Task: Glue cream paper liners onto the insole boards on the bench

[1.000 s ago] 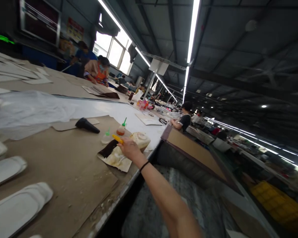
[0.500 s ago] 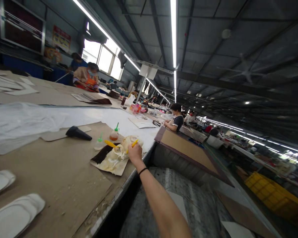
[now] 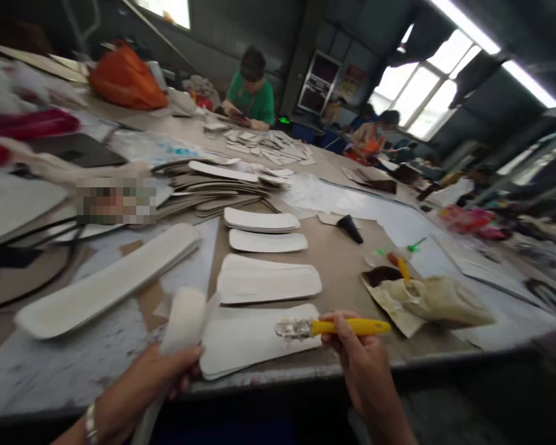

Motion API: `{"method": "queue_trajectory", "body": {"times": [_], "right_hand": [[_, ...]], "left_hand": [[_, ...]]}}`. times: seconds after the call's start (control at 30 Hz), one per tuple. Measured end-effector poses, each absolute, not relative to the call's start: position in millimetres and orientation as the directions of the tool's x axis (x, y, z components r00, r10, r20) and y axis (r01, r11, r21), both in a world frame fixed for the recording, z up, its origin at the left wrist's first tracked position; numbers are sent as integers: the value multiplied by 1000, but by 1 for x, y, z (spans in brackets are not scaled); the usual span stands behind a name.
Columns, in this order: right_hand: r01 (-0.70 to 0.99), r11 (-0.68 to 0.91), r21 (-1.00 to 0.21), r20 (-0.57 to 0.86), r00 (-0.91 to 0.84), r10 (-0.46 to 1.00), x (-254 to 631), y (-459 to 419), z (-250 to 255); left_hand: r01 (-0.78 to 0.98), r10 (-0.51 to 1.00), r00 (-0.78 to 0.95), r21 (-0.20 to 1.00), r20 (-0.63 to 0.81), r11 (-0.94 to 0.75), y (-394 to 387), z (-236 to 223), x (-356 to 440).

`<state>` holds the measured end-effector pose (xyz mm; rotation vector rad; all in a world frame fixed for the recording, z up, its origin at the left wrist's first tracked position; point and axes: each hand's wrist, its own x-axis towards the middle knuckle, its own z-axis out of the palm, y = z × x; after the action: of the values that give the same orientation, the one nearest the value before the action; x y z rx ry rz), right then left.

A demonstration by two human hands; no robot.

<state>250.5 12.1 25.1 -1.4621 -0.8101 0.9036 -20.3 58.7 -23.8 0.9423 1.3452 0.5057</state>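
At the near table edge (image 3: 278, 378), right hand (image 3: 359, 355) grips brush (image 3: 315, 327) over white panels (image 3: 245, 337); left hand (image 3: 152, 371) grips white strip (image 3: 185, 315). Looks like brushing step; next move likely calls for level bristles (image 3: 287, 329).

1. Lower left: the left hand (image 3: 169, 369) hides part of a white strip (image 3: 184, 321).
2. Lower right: the right hand (image 3: 360, 351) covers part of the brush (image 3: 314, 327).
3. Upper left: window (image 3: 169, 8) cut off by the top edge.
4. Right: pink bags (image 3: 472, 219), blurred.
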Motion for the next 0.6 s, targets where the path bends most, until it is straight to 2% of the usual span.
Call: {"method": "queue_trajectory", "body": {"times": [0.13, 0.3, 0.47, 0.6], "right_hand": [[-14, -127, -992, -124, 340, 932, 194, 19, 7], [62, -152, -986, -130, 272, 953, 169, 26, -4], [245, -132, -961, -54, 301, 952, 173, 23, 2], [265, -101, -959, -13, 317, 948, 162, 21, 13]], "left_hand": [[80, 772, 250, 807, -584, 585, 62, -22, -28], [64, 766, 278, 807, -580, 588, 64, -22, -25], [60, 764, 290, 807, -577, 587, 63, -28, -28], [54, 761, 312, 810, -569, 583, 63, -30, -28]]}}
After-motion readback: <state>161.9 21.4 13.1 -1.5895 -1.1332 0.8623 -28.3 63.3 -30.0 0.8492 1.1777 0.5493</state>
